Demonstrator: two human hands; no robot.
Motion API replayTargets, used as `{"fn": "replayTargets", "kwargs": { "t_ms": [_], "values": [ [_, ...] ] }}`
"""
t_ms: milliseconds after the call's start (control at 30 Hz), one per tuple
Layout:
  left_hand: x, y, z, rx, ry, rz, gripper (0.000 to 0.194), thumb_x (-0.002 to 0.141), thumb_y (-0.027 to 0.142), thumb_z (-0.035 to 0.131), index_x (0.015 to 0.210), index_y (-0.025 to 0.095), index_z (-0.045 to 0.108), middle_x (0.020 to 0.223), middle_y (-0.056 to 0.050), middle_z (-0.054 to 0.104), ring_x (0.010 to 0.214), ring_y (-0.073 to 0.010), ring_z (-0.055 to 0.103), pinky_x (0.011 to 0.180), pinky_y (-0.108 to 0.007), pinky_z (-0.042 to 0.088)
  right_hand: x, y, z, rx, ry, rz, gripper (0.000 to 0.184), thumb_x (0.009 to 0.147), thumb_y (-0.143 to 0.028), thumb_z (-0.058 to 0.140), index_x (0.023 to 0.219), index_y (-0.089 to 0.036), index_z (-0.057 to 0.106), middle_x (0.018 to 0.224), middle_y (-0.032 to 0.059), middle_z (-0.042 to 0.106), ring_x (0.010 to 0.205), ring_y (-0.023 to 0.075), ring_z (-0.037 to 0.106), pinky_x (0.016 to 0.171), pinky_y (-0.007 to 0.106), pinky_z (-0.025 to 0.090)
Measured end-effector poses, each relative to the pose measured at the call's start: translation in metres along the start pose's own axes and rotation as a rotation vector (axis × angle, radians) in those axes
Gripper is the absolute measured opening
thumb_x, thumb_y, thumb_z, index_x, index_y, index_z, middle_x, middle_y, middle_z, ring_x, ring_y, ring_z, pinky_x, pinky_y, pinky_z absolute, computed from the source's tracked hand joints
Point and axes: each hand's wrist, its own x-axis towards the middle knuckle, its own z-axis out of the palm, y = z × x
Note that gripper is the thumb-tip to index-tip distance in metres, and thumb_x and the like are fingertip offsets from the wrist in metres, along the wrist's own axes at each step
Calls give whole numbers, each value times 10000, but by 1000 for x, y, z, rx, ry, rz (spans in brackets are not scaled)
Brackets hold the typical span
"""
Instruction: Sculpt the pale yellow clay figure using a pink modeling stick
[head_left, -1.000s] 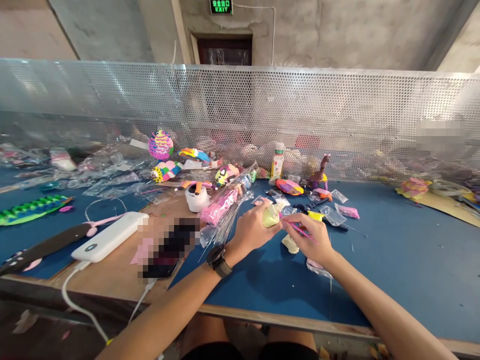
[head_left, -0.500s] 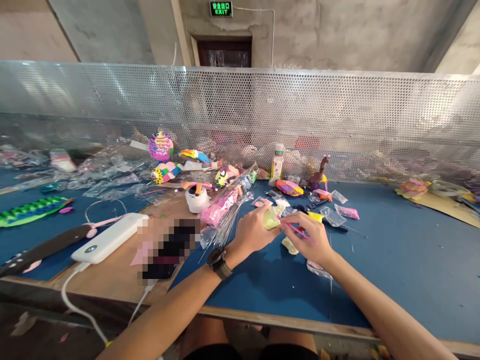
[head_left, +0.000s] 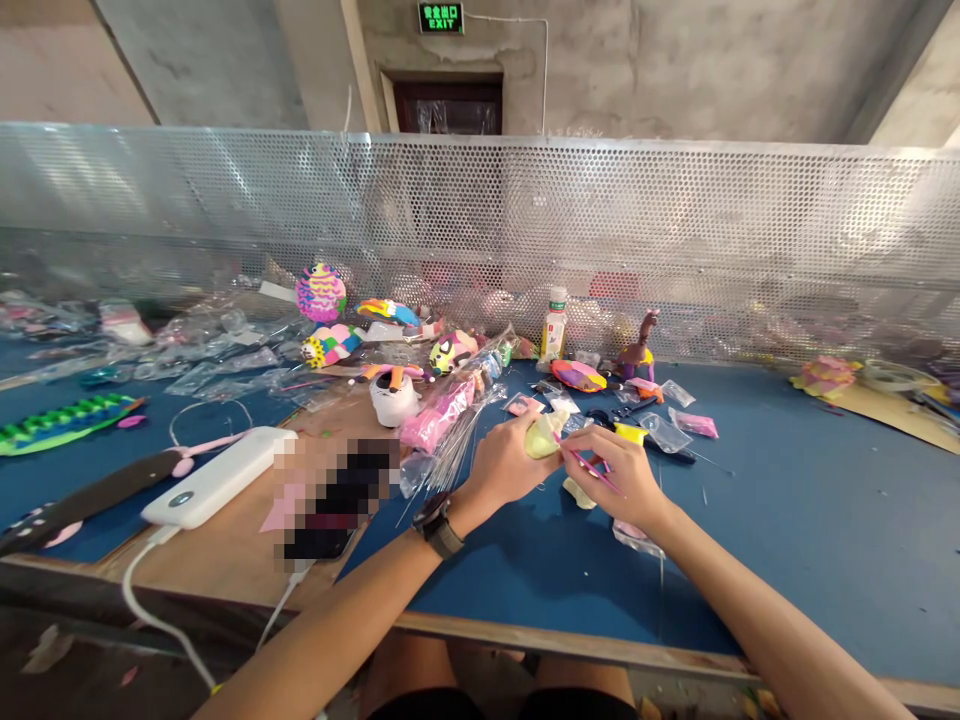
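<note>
My left hand (head_left: 501, 462) holds a pale yellow lump of clay (head_left: 541, 436) above the blue table top (head_left: 787, 520); a dark watch sits on that wrist. My right hand (head_left: 622, 475) pinches a thin pink tool (head_left: 592, 466) whose tip points at the lump. A second pale yellow piece (head_left: 579, 492) lies on the table just below my hands. A small clear bag (head_left: 636, 536) lies under my right wrist.
A white power bank (head_left: 221, 474) with cable lies on a brown board at left. Coloured clay figures (head_left: 322, 292), clear bags, a small bottle (head_left: 555, 324) and a purple figure (head_left: 641, 346) stand before the perforated metal screen (head_left: 675, 230). A green comb-like piece (head_left: 64, 417) lies far left.
Both hands have dropped slightly and drawn closer together; the pink tool's tip has moved in against the yellow lump. Nothing else on the table moved.
</note>
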Motion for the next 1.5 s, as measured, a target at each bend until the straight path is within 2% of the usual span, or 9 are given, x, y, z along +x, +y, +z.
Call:
{"fn": "replayTargets", "kwargs": {
  "t_ms": [267,500,667,900,1033,1133,1300,1400,1500],
  "values": [
    [2,3,-2,-88,-41,-80,487,809,457,818,1242,255,727,1061,-67,832,1001,-308,795,784,-323,571,2,-1,-1,-5,18,-32,131,963,-118,626,989,-229,691,916,58,768,774,180,739,638,268,609],
    [1,0,0,-90,-54,-58,507,801,513,826,1220,243,729,1071,-88,829,1028,-316,788,808,-327,574,0,2,-4,-1,-2,-40,153,1009,-156,622,1101,-235,716,1036,84,793,925,215,782,792,323,653],
    [2,-4,3,-89,-49,-31,472,801,473,830,1199,240,734,1078,-95,827,1051,-321,784,838,-336,585,-1,4,-3,20,-12,-11,138,998,-162,628,1071,-229,724,995,78,789,852,194,770,667,276,631],
    [4,-11,4,-73,-29,-1,565,805,466,835,1309,252,698,1139,-91,820,1051,-314,784,840,-354,607,2,0,-6,12,-56,-44,119,959,-135,636,987,-228,704,917,50,783,796,175,753,725,290,626],
    [5,-15,2,-55,-22,54,697,810,513,822,1421,240,628,1308,-112,777,1146,-323,759,908,-396,613,4,-4,-8,-2,-23,-28,113,912,-122,650,924,-230,678,869,31,767,730,155,726,627,248,591],
    [6,-17,-2,-55,-36,85,637,833,517,789,1381,226,645,1303,-120,772,1170,-332,746,929,-417,610,5,-7,-10,-34,68,-16,109,911,-126,640,927,-230,668,855,31,754,722,153,709,584,235,575],
    [10,-21,-9,-110,-108,233,499,797,409,807,1236,213,672,1209,-99,763,1063,-290,737,943,-412,584,7,-7,-14,-86,240,123,78,939,-176,624,947,-234,675,867,28,765,713,154,710,602,247,600],
    [12,-24,-12,-207,-200,196,528,786,425,819,1234,196,658,1071,-67,764,895,-235,718,836,-364,584,7,-1,-14,-66,230,215,79,943,-225,649,979,-230,719,874,27,798,699,160,732,608,254,614],
    [14,-30,-17,-299,-263,164,546,768,468,850,1209,183,698,1205,-106,749,1070,-267,703,952,-383,563,5,7,-12,-29,167,258,121,960,-282,669,991,-222,770,936,48,834,759,186,777,639,268,631]
  ]
}}
